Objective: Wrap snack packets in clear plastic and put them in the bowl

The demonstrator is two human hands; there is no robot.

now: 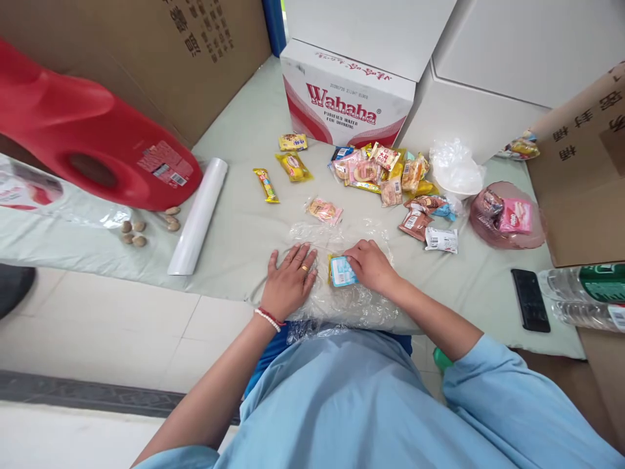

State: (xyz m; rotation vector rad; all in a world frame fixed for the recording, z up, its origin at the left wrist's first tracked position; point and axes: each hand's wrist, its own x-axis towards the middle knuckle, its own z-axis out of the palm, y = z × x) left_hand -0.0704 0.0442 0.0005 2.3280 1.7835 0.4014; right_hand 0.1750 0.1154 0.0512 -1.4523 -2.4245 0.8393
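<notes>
A sheet of clear plastic film [359, 298] lies crinkled on the cloth at the table's front edge and hangs slightly over it. Flat on the film's left side rests my left hand [289, 280], fingers spread, holding nothing. My right hand [370, 264] is closed on the right edge of a small snack packet [343, 271] with a light-blue and white label, which lies on the film. Just beyond the film is a pink-wrapped snack [324, 210]. Three yellow-wrapped snacks, one of them a plump packet [293, 167], lie farther off to the left.
A snack pile [375, 166] sits before a Wahaha carton [346, 98]. Rightward are a pink bowl [532, 228], a phone [530, 299] and bottles [590, 284]. On the left are a white film roll [199, 218], a red jug [127, 146] and several nut-like brown pieces [139, 240].
</notes>
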